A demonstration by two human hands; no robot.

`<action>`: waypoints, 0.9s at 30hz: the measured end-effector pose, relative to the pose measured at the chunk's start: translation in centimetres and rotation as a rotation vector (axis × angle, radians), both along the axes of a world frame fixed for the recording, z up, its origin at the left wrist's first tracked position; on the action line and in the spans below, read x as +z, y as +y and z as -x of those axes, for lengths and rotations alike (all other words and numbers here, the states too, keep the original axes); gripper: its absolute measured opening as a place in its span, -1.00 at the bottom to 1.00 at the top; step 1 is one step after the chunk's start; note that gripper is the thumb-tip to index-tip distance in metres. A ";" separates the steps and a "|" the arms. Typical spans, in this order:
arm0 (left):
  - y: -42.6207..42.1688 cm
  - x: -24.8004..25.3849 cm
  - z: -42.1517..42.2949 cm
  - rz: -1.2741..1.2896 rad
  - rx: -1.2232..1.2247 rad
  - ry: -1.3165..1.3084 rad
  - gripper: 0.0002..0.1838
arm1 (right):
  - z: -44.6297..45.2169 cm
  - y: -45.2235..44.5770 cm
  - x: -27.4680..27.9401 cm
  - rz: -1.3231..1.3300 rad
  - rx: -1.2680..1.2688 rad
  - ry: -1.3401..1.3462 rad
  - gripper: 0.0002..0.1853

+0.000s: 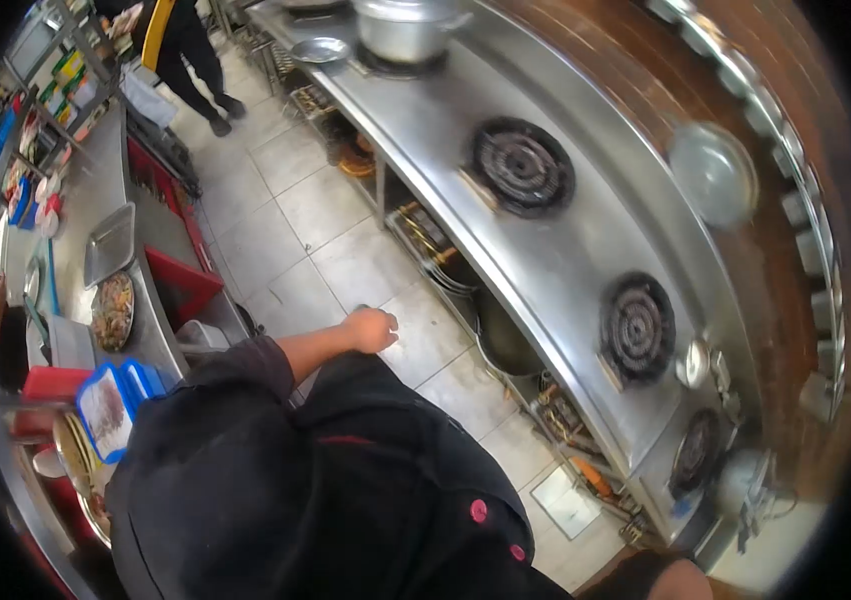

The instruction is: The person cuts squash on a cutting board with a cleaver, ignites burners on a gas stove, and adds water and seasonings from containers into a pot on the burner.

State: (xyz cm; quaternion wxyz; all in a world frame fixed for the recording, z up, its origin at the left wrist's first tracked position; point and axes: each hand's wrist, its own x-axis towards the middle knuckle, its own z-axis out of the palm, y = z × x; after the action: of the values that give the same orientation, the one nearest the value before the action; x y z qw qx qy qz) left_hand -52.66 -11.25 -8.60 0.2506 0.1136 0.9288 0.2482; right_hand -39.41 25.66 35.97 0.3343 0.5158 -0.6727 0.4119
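Note:
My left hand (372, 330) hangs over the tiled floor, in the aisle between the prep counter and the stove. Its fingers are curled in, and I see nothing held in them. It touches neither counter. Nearest on the prep counter side are a plate of chopped food (112, 312) and a blue-rimmed container (105, 408) with pale contents. Of my right arm only a dark sleeve and a bit of bare skin (683, 582) show at the bottom edge; my right hand is out of view.
On the right runs a steel stove counter (585, 230) with burners (520, 167) and a big lidded pot (403, 30). An empty metal tray (109, 245) lies on the left counter. Another person in dark clothes (185, 55) stands at the aisle's far end. A white square (565, 500) is on the floor.

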 end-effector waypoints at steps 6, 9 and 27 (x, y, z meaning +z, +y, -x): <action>-13.0 -2.5 6.3 -0.156 0.275 0.004 -0.68 | 19.4 -10.8 -4.0 -0.441 0.218 -0.335 -0.76; -20.5 -1.8 7.7 -0.180 0.378 0.048 -0.72 | 29.2 -24.1 -13.0 -0.305 -0.184 -0.922 -0.86; -42.5 4.3 33.8 -0.089 0.759 0.189 -0.74 | 62.6 -66.9 -59.1 -0.726 -0.538 -1.576 -0.64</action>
State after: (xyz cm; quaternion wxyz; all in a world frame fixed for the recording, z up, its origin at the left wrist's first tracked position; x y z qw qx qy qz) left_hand -86.46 -53.80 -4.26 0.0490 -0.2050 0.9120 0.3518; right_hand -102.03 -41.28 -23.14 -0.3209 -0.0165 -0.8927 0.3161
